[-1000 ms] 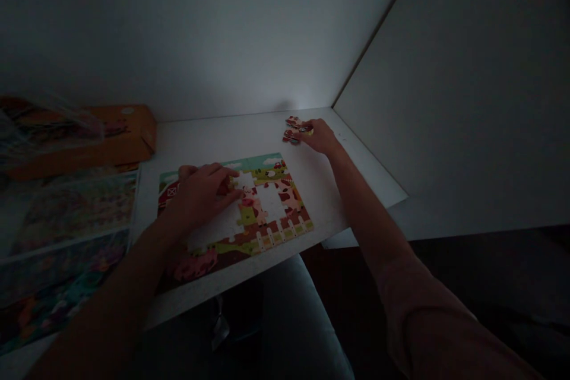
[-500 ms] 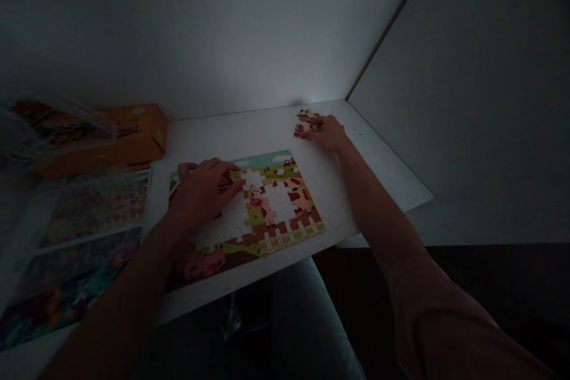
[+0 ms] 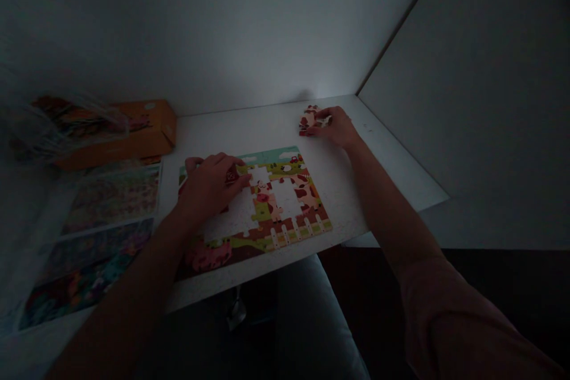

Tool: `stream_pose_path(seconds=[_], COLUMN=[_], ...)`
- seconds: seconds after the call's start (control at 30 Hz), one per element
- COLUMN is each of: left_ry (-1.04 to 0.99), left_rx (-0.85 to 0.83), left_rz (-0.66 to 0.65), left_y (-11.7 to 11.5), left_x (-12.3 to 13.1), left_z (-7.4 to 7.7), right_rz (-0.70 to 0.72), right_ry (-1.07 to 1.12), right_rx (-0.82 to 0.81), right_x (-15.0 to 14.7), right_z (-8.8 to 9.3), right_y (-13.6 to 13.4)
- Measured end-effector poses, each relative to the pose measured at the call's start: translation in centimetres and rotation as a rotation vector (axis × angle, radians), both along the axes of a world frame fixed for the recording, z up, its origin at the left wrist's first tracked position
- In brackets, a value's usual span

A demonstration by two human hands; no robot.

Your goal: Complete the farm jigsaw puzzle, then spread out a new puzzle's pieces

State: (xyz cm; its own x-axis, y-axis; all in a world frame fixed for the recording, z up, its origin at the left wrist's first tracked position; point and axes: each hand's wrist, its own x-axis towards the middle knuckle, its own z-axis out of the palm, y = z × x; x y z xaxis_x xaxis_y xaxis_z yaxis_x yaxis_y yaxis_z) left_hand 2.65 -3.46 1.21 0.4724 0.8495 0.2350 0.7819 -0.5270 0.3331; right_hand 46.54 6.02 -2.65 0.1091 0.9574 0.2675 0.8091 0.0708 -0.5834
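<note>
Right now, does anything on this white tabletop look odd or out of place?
The farm jigsaw puzzle has white gaps through its middle, where pieces are missing. A few loose pieces lie apart beyond it, under the right hand. The lighting is also unusually dim.

puzzle pcs (image 3: 296, 190): matt card | desk (image 3: 262, 127): smooth laminate | box (image 3: 151, 136): matt card | bag (image 3: 75, 122): glossy plastic

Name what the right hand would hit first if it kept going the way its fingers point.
The loose jigsaw pieces beside the puzzle: the right hand seems to touch them at its fingertips, though contact is hard to judge in this dim view.
</note>
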Motion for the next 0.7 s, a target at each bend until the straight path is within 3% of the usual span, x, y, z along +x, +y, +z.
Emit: stream_pose_path(seconds=[0.1,0.33,0.57,0.7], left_ry=[0.007,-0.006,-0.096,-0.279], left_rx=[-0.027,-0.078,-0.024,-0.144], left_rz=[0.040,0.084,0.036,0.012], left_y=[-0.1,-0.8,-1.0,-0.5], left_x=[0.2,0.8,1.3,1.2], left_z=[0.3,1.0,1.1,0.5], right_rz=[0.083,0.579,0.768,0.777], right_ry=[0.023,0.122,0.023,0.001], right_rx=[0.098,0.166,0.176,0.108], right_x=[-2.1,-7.3,-11.5,-12.6], right_z=[1.0,1.3,2.2,2.6], right_y=[-0.7,-3.2,-5.4,-5.9])
